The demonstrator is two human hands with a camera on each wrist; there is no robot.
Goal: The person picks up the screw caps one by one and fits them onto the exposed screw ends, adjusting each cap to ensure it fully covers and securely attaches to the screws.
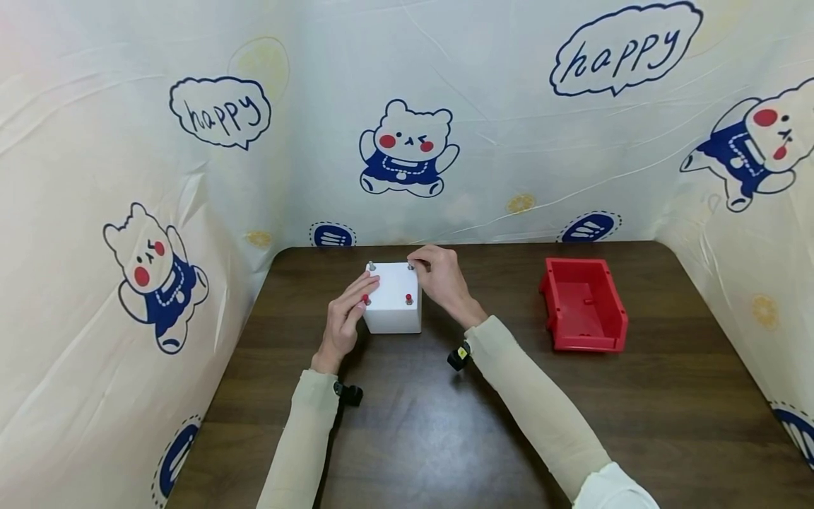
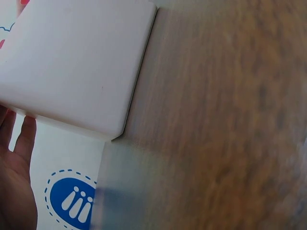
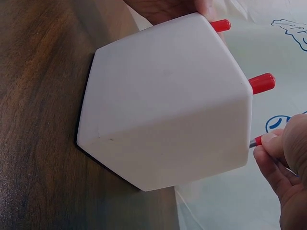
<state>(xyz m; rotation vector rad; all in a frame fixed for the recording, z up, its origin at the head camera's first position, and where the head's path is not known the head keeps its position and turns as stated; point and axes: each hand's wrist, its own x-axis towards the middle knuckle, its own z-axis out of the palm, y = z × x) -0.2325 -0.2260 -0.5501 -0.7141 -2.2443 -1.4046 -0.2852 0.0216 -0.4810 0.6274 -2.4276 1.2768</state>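
A white box [image 1: 394, 279] stands on the table with short metal posts at its top corners. Red caps [image 3: 262, 83] cover the two near posts, while the far left metal post [image 1: 372, 266] appears bare. The left hand [image 1: 343, 322] rests along the box's left side, its extended fingers over the top edge near one red cap [image 1: 365, 300]. At the far right corner, the right hand [image 1: 441, 279] pinches a small red cap [image 3: 259, 140] between thumb and finger, against a metal post. The right fingers partly hide that cap.
A red plastic bin [image 1: 585, 304] sits to the right on the brown wooden table [image 1: 407, 424]. A printed pale curtain [image 1: 496, 141] hangs behind the table and along both sides. Each wrist wears a small black camera [image 1: 459, 355].
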